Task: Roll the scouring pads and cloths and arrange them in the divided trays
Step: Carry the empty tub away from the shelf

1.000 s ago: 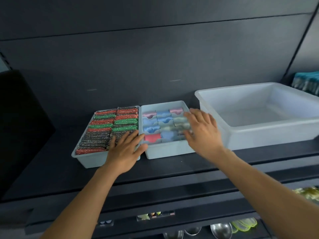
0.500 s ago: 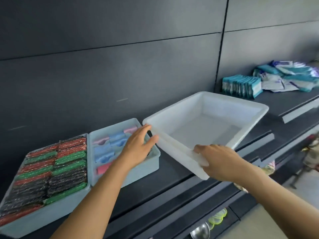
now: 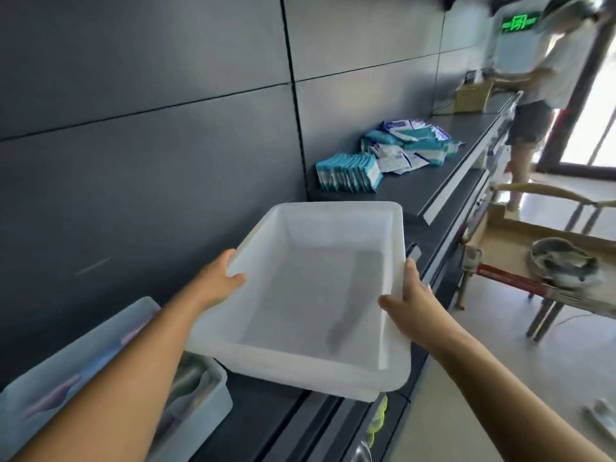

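Divided tray with rolled cloths sits at the lower left, beneath the left forearm and well behind the fingers. Both hands hold a white empty tub above the dark shelf: the left hand grips its left rim, thumb hooked inside, and the right hand clasps the right rim, thumb over the edge. Teal packets lie farther along the shelf, beyond the fingertips.

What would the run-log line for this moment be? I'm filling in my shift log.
left hand: grips tub's left rim | right hand: grips right rim | white plastic tub: empty | divided tray: on shelf
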A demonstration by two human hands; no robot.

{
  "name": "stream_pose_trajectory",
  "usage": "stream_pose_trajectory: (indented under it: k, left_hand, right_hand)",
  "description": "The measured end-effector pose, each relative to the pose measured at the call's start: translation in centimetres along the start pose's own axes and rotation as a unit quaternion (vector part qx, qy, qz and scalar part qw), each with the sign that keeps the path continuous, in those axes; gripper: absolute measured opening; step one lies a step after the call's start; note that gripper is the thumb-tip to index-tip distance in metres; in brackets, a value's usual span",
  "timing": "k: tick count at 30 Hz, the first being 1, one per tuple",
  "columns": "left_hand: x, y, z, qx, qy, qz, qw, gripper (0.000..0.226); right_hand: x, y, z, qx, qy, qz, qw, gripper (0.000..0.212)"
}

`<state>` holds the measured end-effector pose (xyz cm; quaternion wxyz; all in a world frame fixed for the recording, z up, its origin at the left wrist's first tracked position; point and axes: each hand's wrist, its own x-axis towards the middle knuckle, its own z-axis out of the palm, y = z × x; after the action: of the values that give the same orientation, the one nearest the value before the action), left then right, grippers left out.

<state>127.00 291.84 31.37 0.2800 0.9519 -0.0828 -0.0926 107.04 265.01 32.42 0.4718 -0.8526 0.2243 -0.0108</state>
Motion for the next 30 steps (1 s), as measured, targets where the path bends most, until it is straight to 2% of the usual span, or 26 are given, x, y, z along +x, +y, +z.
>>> stream_pose_trajectory:
  k: [4,7,9,14,18,20,24,30]
  left_hand:
    - [0.5,0.0,0.4,-0.039,-0.031,-0.005,0.999,0.049]
    - [-1.9,1.5,1.6,-0.118,-0.044,0.015,0.992,0.030]
    - [-3.9,3.3,2.9,-0.154,-0.035,0.042,0.986,0.025]
    - [-8.7,8.0,7.1,-0.157,-0.024,0.129,0.979,0.025]
    - [-12.4,11.5,13.0,-0.150,-0.024,0.201,0.968,0.044]
    - [-13.9,12.7,16.7,-0.167,-0.036,0.215,0.962,0.043]
    - [-16.9,16.0,24.4,-0.189,-0.094,0.214,0.954,0.052]
    - [-23.3,24.1,36.7,-0.181,-0.191,0.222,0.939,0.053]
  right_hand:
    - [-0.2,1.4,-0.6,0.038,0.048,0.009,0.998,0.070]
    - [-0.9,3.7,-2.2,0.061,0.084,0.014,0.995,0.076]
    - [-1.8,5.6,-3.5,0.074,0.103,0.029,0.992,0.077]
    - [-5.4,13.0,-5.3,0.069,0.179,0.050,0.980,0.079]
    - [-9.4,19.3,-6.6,0.090,0.263,0.052,0.959,0.078]
    - [-11.4,22.7,-8.0,0.092,0.306,0.065,0.945,0.076]
    - [-16.0,29.1,-11.5,0.089,0.359,0.103,0.924,0.073]
    - [-24.5,40.3,-18.4,0.081,0.410,0.173,0.892,0.068]
